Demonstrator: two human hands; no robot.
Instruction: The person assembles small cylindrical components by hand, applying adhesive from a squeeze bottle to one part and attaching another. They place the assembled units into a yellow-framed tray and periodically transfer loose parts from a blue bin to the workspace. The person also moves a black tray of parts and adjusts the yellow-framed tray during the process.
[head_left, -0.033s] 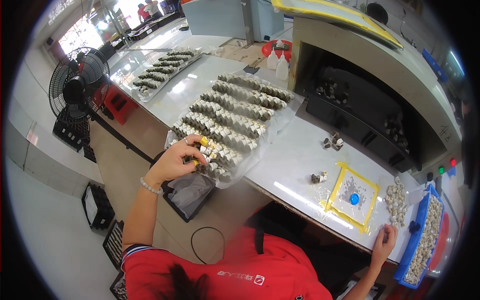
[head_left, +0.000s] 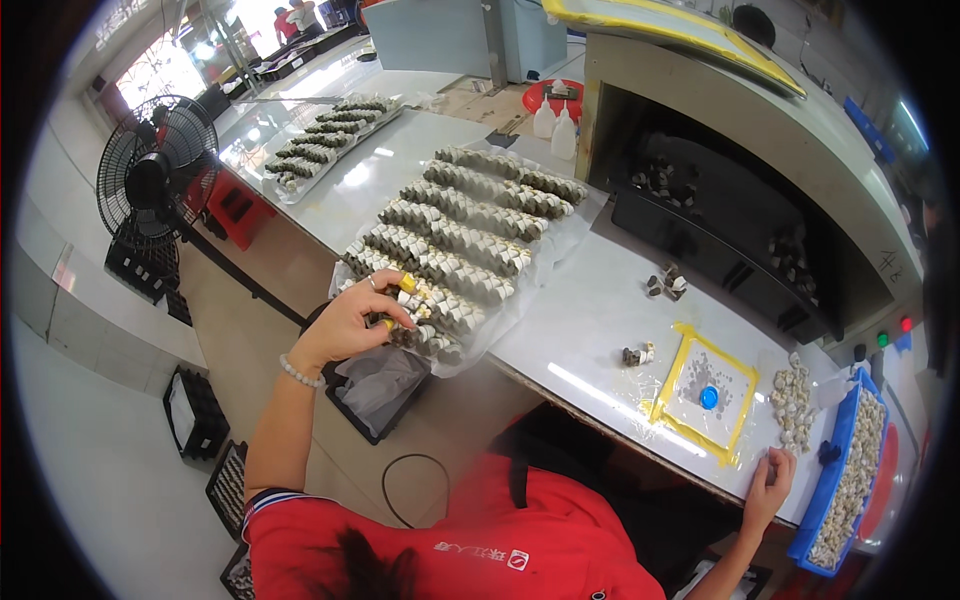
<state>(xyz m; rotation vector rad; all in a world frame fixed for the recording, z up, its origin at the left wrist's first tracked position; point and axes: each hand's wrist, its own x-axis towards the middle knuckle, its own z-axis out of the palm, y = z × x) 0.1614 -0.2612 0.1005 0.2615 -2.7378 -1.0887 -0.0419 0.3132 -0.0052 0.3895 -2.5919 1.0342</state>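
My left hand (head_left: 345, 322) reaches over the near left corner of a tray (head_left: 470, 352) lined with clear plastic film. Yellow covers sit on its fingertips, and its thumb and forefinger are spread around the end of a row of small white-and-dark pieces (head_left: 440, 250). Whether the fingertips touch a piece is unclear. At the table's front edge on the right, my right hand (head_left: 768, 488) rests with its fingers curled together. Anything inside them is hidden. Close to it lie a pile of small pale pieces (head_left: 792, 405) and a blue bin (head_left: 815, 535) full of similar pieces.
A yellow-taped square (head_left: 657, 405) holds a blue cap (head_left: 709, 398). Loose pieces (head_left: 638, 355) lie beside it. Behind stands a hooded box with a dark opening (head_left: 740, 190). White squeeze bottles (head_left: 563, 135), a second tray (head_left: 330, 140) and a standing fan (head_left: 155, 175) are further off.
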